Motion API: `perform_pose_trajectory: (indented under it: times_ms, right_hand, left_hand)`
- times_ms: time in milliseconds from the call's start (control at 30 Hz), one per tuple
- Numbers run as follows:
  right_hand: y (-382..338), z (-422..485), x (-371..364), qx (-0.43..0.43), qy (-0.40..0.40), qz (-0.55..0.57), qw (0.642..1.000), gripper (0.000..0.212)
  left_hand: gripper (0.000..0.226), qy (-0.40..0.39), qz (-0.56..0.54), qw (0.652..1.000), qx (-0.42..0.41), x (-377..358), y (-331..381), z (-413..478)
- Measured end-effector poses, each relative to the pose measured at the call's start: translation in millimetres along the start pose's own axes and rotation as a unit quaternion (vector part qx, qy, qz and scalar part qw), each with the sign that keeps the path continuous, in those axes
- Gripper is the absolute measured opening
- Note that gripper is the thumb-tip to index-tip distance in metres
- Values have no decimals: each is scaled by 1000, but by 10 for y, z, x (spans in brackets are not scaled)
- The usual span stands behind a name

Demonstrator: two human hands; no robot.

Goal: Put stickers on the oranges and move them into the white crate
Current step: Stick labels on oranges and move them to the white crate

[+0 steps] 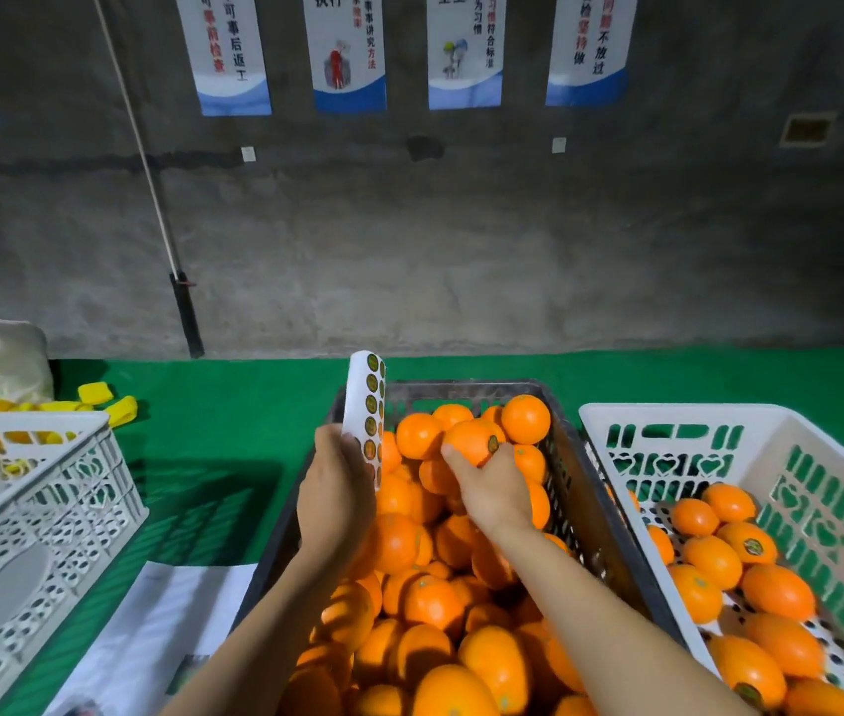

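A dark grey crate [466,391] in front of me is heaped with oranges. My right hand [487,485] grips one orange [471,440] at the top of the heap; a round sticker [492,445] shows on its right side. My left hand [338,485] holds a white strip of stickers [364,400] upright at the crate's left rim. The white crate [667,417] stands to the right with several oranges in it, some with stickers.
Another white crate [42,509] stands at the left on the green table [233,405], with yellow pieces behind it. White paper sheets [161,622] lie at the front left. A concrete wall with posters rises behind the table.
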State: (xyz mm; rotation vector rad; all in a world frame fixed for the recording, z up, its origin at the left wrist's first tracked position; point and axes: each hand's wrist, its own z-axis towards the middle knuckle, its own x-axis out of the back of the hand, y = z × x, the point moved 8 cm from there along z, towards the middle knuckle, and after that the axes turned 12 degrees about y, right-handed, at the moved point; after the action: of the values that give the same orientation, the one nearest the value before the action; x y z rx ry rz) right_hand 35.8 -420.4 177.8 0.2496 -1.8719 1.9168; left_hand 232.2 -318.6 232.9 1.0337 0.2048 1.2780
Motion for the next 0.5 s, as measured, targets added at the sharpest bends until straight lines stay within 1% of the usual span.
perform_pose_trajectory:
  times_ms: [33, 67, 133, 200, 267, 367, 433, 467, 500]
  right_hand:
    - [-39, 8, 75, -37, 8, 94, 995, 86]
    - [-84, 13, 154, -63, 20, 176, 982, 81]
    - [-159, 35, 363, -79, 76, 294, 950, 69]
    - [-158, 47, 584, -97, 138, 405, 898, 65]
    - [-67, 58, 715, -137, 167, 499, 839, 68]
    - [94, 74, 851, -195, 186, 580, 769, 83]
    - [191, 67, 890, -227, 204, 592, 746, 91]
    - [233, 67, 905, -237, 220, 591, 739, 87]
    - [258, 68, 917, -241, 236, 591, 733, 79]
  left_hand:
    - [25, -7, 3, 1000, -2, -12, 15, -15]
    - [25, -13, 3, 1000, -6, -28, 31, -34]
    - [23, -20, 4, 1000, -23, -52, 67, -70]
    - [22, -31, 10, 999, -39, -83, 104, -102]
    - [22, -46, 26, 998, -46, -117, 104, -129]
    - [23, -60, 36, 997, -37, -167, 90, -167]
    - [22, -64, 32, 997, -31, -181, 96, -184]
    - [22, -71, 25, 997, -27, -198, 96, -193]
    - [22, -82, 18, 996, -24, -219, 98, -208]
